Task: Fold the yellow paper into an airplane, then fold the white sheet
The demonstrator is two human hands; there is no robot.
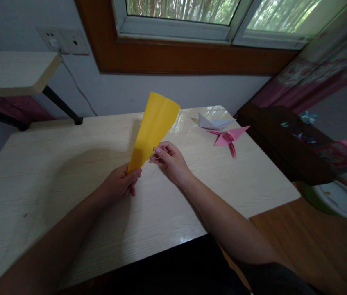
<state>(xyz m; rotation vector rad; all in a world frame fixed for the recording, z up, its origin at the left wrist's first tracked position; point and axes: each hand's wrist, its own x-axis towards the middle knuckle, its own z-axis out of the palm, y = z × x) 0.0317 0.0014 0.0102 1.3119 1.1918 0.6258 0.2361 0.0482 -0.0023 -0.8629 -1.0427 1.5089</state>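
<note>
A sheet of yellow paper, narrow at the bottom and flaring toward its curved top, stands tilted to the right above the table. My left hand grips its narrow lower end, thumb in front and fingers curled behind. At the sheet's lower right edge, my right hand is closed in a pinch, with thumb and forefinger at the paper's edge. Some of the right fingertips are hard to make out. Beyond the right hand, a pink folded-paper figure and a pale folded-paper piece lie on the table, close together.
The pale wood-grain table reaches back to the wall under a window. A raised shelf on black legs stands at the back left, near a cord from a wall socket. Right of the table are a dark wooden cabinet and a round bin.
</note>
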